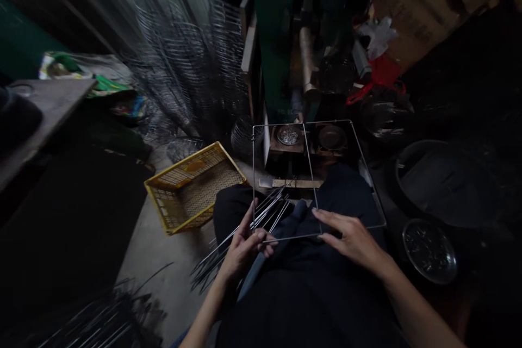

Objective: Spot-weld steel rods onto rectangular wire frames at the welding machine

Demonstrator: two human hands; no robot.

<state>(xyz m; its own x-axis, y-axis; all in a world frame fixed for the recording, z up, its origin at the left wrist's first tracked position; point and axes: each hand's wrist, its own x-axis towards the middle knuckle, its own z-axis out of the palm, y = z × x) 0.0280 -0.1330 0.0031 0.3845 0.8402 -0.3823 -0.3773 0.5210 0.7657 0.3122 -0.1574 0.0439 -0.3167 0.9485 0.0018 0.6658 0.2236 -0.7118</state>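
Note:
A thin rectangular wire frame (309,166) with a crossbar is held up over my lap, its far edge before the machine. My left hand (246,243) is closed on the frame's near left corner, thumb on the bottom wire. On the near end of the crossbar, my right hand (345,232) pinches the wire between thumb and fingers. Loose straight metal rods (265,215) lie across my left thigh, partly behind my left hand.
A yellow plastic crate (196,187) sits on the floor at left. Ahead stands a green machine (277,27) with a dish of small metal pieces (289,135). Stacked wire racks (183,54) lean behind. At right is a round metal bowl (429,251).

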